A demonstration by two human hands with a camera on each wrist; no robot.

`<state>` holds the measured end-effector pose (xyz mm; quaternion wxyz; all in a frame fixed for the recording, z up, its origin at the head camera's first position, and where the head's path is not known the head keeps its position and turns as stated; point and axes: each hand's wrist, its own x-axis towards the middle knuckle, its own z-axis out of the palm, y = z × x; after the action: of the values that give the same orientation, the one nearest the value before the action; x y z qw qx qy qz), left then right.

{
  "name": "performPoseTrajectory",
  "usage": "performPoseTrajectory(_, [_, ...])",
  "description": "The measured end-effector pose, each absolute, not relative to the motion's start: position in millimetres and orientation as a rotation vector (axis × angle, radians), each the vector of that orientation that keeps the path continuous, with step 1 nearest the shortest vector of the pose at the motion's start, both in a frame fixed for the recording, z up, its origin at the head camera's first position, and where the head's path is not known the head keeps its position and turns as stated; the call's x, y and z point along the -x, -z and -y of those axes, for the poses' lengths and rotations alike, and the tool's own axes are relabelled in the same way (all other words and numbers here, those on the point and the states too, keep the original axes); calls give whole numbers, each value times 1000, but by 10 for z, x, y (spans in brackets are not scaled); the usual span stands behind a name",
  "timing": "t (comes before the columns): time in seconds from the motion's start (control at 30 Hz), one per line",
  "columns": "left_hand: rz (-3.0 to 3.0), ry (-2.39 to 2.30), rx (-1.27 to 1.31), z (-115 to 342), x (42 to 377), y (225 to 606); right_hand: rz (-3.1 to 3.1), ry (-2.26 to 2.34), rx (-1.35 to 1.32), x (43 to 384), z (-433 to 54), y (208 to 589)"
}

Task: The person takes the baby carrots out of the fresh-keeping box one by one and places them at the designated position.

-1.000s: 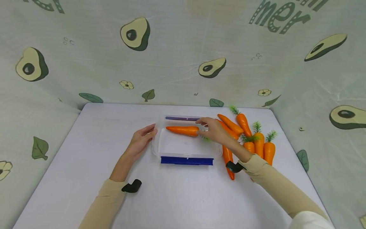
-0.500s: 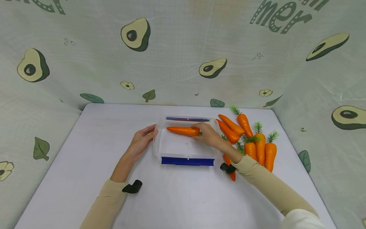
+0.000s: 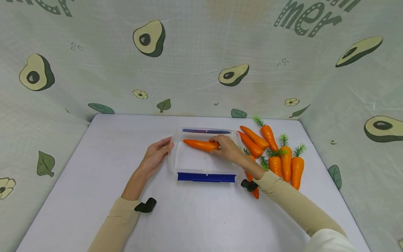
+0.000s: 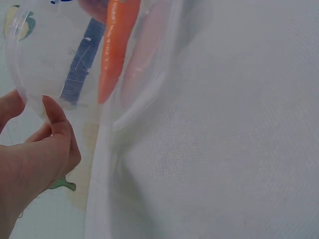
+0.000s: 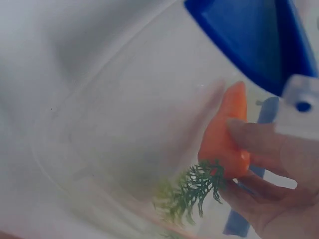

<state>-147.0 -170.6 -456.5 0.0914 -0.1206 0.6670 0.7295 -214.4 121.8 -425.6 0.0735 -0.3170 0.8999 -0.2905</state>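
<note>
A clear plastic container with blue side clips stands in the middle of the table. Inside it an orange toy carrot lies with its tip toward the left. My right hand reaches over the container's right side and grips the carrot's thick end; in the right wrist view the thumb presses on the carrot and its green top hangs free. At the left wall my left hand pinches the rim between thumb and fingers, as the left wrist view shows with the hand at the container's corner.
Several more carrots with green tops lie in a loose pile right of the container. One carrot lies partly under the right wrist. The white table ends at a cloth backdrop printed with avocados.
My right hand has closed round the carrot's thick end and shifted slightly left, the carrot turning a little inside the container. The left hand has stayed at the rim.
</note>
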Motion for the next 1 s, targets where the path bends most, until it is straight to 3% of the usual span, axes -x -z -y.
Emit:
performPoseTrajectory(0.67, [-2002,-2150,338,1722,1453,4545,-2702,1192,826,2020,-1618,3757])
performPoseTrajectory(1.0, [-2006,-2135,319,1711,1444,4538,-2766,1304,575,1960,-1995,3568])
